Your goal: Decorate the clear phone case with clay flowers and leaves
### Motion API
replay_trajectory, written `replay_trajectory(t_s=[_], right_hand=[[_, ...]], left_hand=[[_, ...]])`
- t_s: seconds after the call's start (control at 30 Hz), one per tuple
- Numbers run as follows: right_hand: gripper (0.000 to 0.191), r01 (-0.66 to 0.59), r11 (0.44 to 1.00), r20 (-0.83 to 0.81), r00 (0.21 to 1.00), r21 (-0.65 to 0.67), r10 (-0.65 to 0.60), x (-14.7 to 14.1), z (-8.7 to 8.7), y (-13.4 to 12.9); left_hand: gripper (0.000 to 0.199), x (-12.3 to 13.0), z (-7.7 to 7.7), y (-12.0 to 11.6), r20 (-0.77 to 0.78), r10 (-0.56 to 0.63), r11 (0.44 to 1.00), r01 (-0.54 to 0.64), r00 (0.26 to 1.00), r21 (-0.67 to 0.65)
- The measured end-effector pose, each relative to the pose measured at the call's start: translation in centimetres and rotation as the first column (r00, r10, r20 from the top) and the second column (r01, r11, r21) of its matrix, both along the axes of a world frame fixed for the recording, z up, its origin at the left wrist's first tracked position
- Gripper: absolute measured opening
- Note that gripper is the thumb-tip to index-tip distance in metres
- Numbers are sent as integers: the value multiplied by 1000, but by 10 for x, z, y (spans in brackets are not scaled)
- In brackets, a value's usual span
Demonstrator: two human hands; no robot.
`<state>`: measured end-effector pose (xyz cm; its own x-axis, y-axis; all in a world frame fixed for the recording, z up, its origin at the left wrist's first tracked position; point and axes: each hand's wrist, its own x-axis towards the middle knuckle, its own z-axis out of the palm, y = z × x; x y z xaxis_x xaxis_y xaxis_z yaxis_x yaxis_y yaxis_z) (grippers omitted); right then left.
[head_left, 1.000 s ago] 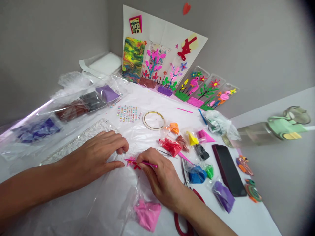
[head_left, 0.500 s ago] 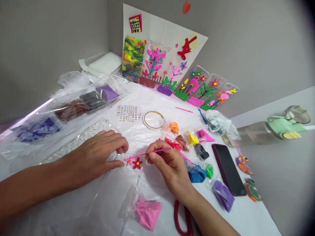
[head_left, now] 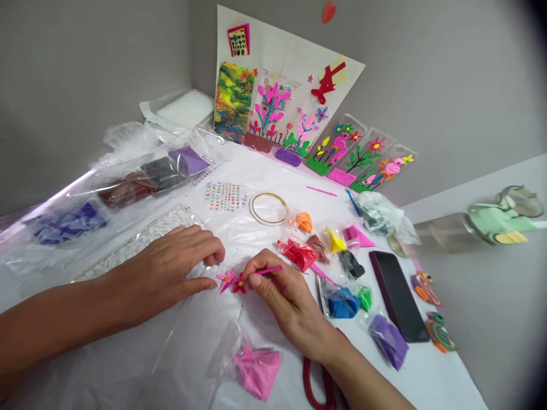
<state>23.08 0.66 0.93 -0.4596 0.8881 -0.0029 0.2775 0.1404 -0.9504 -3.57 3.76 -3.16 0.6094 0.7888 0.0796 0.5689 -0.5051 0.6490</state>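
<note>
My right hand (head_left: 280,296) pinches a thin pink tool (head_left: 267,270), whose left end reaches over two small clay flowers. One flower is light pink (head_left: 225,276) with a yellow centre. Beside it, the red flower (head_left: 239,283) lies close to my right fingertips. To the left, my left hand (head_left: 183,259) rests over the corner of a clear patterned phone case (head_left: 141,233); its thumb and fingers are apart, with nothing seen between them. The thumb tip is near the pink flower. Below, a bag of pink clay (head_left: 257,370) lies on the white sheet.
Bagged red clay (head_left: 300,254), blue clay (head_left: 343,303) and purple clay (head_left: 388,340) lie right, near a dark phone (head_left: 399,296). Red-handled scissors (head_left: 306,381) sit under my right forearm. A ring (head_left: 252,210) and decorated cases (head_left: 337,145) are farther back.
My right hand has moved slightly left and down, bringing the pink tool's end lower over the flowers. My left hand has hardly moved. The view has shifted slightly.
</note>
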Motion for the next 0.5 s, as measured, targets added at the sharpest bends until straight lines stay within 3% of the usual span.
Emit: replay_trajectory(t_s=[0.5], right_hand=[[20, -47, 997, 76, 996, 59, 42, -5, -3, 2]], left_hand=[[15, -4, 0, 4, -37, -50, 998, 49, 998, -43]])
